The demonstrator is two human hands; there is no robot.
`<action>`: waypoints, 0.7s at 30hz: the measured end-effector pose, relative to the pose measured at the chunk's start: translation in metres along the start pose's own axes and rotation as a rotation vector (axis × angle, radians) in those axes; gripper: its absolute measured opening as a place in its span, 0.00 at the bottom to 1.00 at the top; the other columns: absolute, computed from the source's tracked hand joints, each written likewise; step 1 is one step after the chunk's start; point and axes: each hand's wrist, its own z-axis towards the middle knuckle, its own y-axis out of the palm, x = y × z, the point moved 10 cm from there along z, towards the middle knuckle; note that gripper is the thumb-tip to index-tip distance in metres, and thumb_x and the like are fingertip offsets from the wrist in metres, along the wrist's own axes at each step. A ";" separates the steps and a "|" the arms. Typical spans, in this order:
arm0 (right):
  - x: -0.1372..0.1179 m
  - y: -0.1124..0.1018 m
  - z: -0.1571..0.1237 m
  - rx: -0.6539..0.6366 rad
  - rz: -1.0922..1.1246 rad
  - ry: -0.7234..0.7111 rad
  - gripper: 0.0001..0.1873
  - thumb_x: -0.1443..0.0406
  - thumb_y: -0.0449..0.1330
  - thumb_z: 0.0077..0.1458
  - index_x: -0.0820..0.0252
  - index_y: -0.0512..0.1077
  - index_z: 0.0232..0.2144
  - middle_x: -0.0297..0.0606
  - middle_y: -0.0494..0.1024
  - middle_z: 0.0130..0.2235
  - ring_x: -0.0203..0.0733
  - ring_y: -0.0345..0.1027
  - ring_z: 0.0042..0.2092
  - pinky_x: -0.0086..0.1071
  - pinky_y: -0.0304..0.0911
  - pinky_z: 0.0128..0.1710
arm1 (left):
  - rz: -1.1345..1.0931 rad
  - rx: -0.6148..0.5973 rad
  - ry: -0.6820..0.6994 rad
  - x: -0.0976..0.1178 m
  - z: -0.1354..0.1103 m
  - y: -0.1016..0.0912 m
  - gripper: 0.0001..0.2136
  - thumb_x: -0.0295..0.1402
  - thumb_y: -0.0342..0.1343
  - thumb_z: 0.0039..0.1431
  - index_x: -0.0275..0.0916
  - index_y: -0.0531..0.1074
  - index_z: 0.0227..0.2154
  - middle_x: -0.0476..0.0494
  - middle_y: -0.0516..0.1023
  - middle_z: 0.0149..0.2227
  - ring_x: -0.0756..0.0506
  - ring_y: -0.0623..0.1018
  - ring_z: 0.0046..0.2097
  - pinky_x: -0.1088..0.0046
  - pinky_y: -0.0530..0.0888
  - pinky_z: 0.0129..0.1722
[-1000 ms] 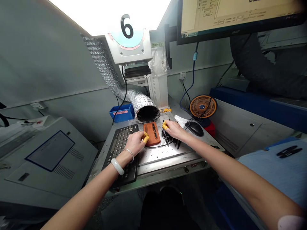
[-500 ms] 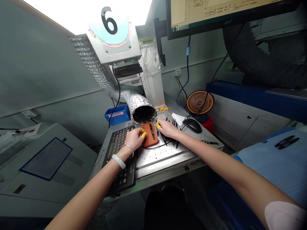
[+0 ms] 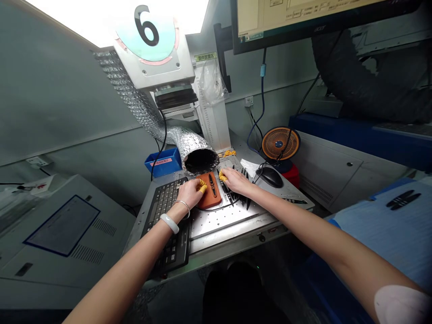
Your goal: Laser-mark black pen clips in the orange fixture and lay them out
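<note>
An orange-brown rubber pad (image 3: 209,197) lies on the perforated steel plate (image 3: 219,222), with a slim black piece (image 3: 212,185) set in a slot in it. My left hand (image 3: 191,193) rests at the pad's left edge, its yellow fingertip cots (image 3: 202,186) against the rubber. My right hand (image 3: 235,181), also wearing yellow cots, sits just beyond the pad's upper right corner. Below it lies a pile of black pointed pieces (image 3: 232,195), partly hidden by that hand. I cannot tell whether either hand grips anything.
A black keyboard (image 3: 167,216) lies left of the pad, under my left wrist. Around the plate are a black mouse (image 3: 270,177), a white paper (image 3: 249,167), a blue bin (image 3: 163,162), a foil duct (image 3: 199,155), an orange fan (image 3: 280,144) and an overhead marking head (image 3: 151,54).
The whole scene has shifted left and up in view as my head moved. Both hands stay at the pad, with no clear change in what they touch.
</note>
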 end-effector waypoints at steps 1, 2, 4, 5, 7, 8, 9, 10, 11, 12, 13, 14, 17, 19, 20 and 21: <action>0.000 -0.001 0.000 -0.002 -0.002 0.004 0.07 0.73 0.48 0.56 0.61 0.63 0.36 0.40 0.66 0.38 0.40 0.60 0.39 0.30 0.52 0.38 | 0.002 -0.001 -0.003 -0.001 0.001 0.000 0.09 0.35 0.49 0.55 0.39 0.72 0.32 0.44 0.76 0.33 0.47 0.74 0.33 0.74 0.65 0.31; 0.000 -0.001 0.000 -0.002 -0.006 0.008 0.07 0.73 0.48 0.56 0.61 0.63 0.36 0.40 0.66 0.38 0.41 0.60 0.39 0.30 0.52 0.38 | 0.005 -0.003 -0.007 -0.001 0.001 0.001 0.09 0.35 0.49 0.55 0.39 0.72 0.32 0.45 0.76 0.33 0.47 0.74 0.33 0.74 0.65 0.31; 0.000 -0.001 0.000 0.003 -0.014 0.006 0.08 0.73 0.48 0.56 0.61 0.63 0.36 0.40 0.65 0.38 0.41 0.60 0.39 0.31 0.53 0.39 | 0.009 -0.004 -0.014 -0.002 0.002 0.002 0.09 0.36 0.49 0.55 0.39 0.72 0.32 0.45 0.77 0.33 0.47 0.74 0.34 0.74 0.65 0.32; 0.001 -0.001 0.000 0.007 -0.018 0.003 0.08 0.73 0.48 0.56 0.61 0.63 0.36 0.40 0.65 0.38 0.41 0.60 0.40 0.31 0.53 0.39 | 0.011 -0.005 -0.016 -0.002 0.003 0.002 0.09 0.36 0.50 0.55 0.39 0.73 0.33 0.45 0.77 0.34 0.47 0.74 0.34 0.74 0.65 0.32; 0.002 0.001 0.000 0.010 -0.021 -0.004 0.08 0.73 0.48 0.56 0.61 0.63 0.37 0.40 0.65 0.38 0.41 0.60 0.40 0.31 0.53 0.40 | 0.014 -0.005 -0.018 -0.003 0.004 0.003 0.09 0.36 0.50 0.55 0.40 0.73 0.33 0.45 0.77 0.34 0.47 0.74 0.35 0.74 0.66 0.34; 0.002 0.002 0.000 0.009 -0.022 -0.006 0.08 0.72 0.48 0.57 0.61 0.63 0.37 0.40 0.65 0.38 0.41 0.61 0.40 0.31 0.53 0.40 | 0.015 -0.006 -0.018 -0.002 0.005 0.003 0.09 0.36 0.50 0.55 0.40 0.73 0.33 0.45 0.77 0.35 0.46 0.74 0.35 0.74 0.66 0.34; 0.003 0.003 0.000 0.007 -0.021 -0.007 0.07 0.72 0.48 0.57 0.61 0.63 0.38 0.40 0.65 0.38 0.41 0.61 0.41 0.31 0.53 0.40 | 0.016 -0.006 -0.018 -0.002 0.006 0.003 0.09 0.37 0.50 0.55 0.40 0.73 0.33 0.44 0.77 0.35 0.46 0.74 0.36 0.74 0.66 0.34; 0.003 0.004 0.000 0.005 -0.019 -0.007 0.07 0.72 0.48 0.58 0.61 0.63 0.38 0.40 0.65 0.38 0.41 0.61 0.41 0.31 0.53 0.40 | 0.016 -0.007 -0.017 -0.002 0.006 0.004 0.09 0.37 0.50 0.55 0.40 0.73 0.33 0.44 0.77 0.35 0.46 0.75 0.36 0.74 0.66 0.35; 0.004 0.004 0.000 0.005 -0.017 -0.006 0.07 0.71 0.48 0.58 0.61 0.63 0.38 0.40 0.65 0.38 0.41 0.61 0.41 0.31 0.53 0.40 | 0.015 -0.007 -0.017 -0.002 0.007 0.004 0.09 0.37 0.50 0.56 0.40 0.73 0.33 0.44 0.77 0.35 0.46 0.75 0.36 0.74 0.66 0.35; 0.004 0.004 0.000 0.005 -0.016 -0.005 0.07 0.71 0.48 0.59 0.61 0.63 0.38 0.40 0.65 0.38 0.41 0.61 0.41 0.31 0.53 0.40 | 0.015 -0.008 -0.016 -0.002 0.007 0.005 0.09 0.37 0.50 0.55 0.40 0.73 0.33 0.44 0.77 0.35 0.46 0.75 0.37 0.74 0.66 0.35; 0.004 0.004 0.000 0.004 -0.016 -0.001 0.06 0.71 0.47 0.59 0.61 0.63 0.37 0.40 0.65 0.38 0.41 0.61 0.40 0.31 0.53 0.39 | 0.014 -0.008 -0.016 -0.002 0.008 0.005 0.09 0.37 0.50 0.55 0.40 0.73 0.33 0.44 0.77 0.36 0.46 0.75 0.37 0.74 0.66 0.35; 0.004 0.004 -0.001 0.003 -0.016 0.003 0.06 0.70 0.47 0.59 0.61 0.63 0.37 0.40 0.65 0.38 0.41 0.61 0.40 0.31 0.53 0.39 | 0.014 -0.008 -0.016 -0.002 0.008 0.005 0.09 0.37 0.50 0.55 0.40 0.73 0.33 0.44 0.77 0.36 0.46 0.75 0.37 0.74 0.66 0.35; 0.004 0.004 -0.001 0.000 -0.015 0.007 0.07 0.71 0.47 0.58 0.60 0.64 0.37 0.40 0.65 0.38 0.41 0.61 0.40 0.31 0.53 0.39 | 0.011 -0.005 -0.019 -0.003 0.008 0.006 0.09 0.38 0.50 0.55 0.40 0.73 0.33 0.44 0.77 0.36 0.45 0.75 0.38 0.74 0.66 0.36; 0.004 0.004 -0.001 0.003 -0.009 0.007 0.07 0.71 0.48 0.58 0.60 0.64 0.37 0.40 0.65 0.38 0.41 0.61 0.40 0.30 0.53 0.39 | 0.010 -0.003 -0.024 -0.004 0.008 0.006 0.10 0.38 0.51 0.55 0.40 0.73 0.33 0.44 0.77 0.36 0.45 0.75 0.38 0.74 0.66 0.36; 0.004 0.004 -0.001 0.005 -0.006 0.007 0.07 0.71 0.48 0.58 0.60 0.64 0.37 0.40 0.65 0.38 0.41 0.61 0.40 0.30 0.53 0.39 | 0.010 -0.002 -0.026 -0.005 0.009 0.006 0.10 0.38 0.51 0.55 0.40 0.73 0.34 0.44 0.77 0.35 0.45 0.75 0.38 0.74 0.66 0.36; 0.004 0.004 0.000 0.007 -0.005 0.008 0.07 0.71 0.48 0.58 0.60 0.63 0.37 0.40 0.65 0.38 0.41 0.61 0.40 0.30 0.53 0.39 | 0.011 0.000 -0.026 -0.005 0.009 0.006 0.10 0.38 0.51 0.55 0.40 0.73 0.34 0.44 0.77 0.35 0.45 0.75 0.37 0.74 0.66 0.35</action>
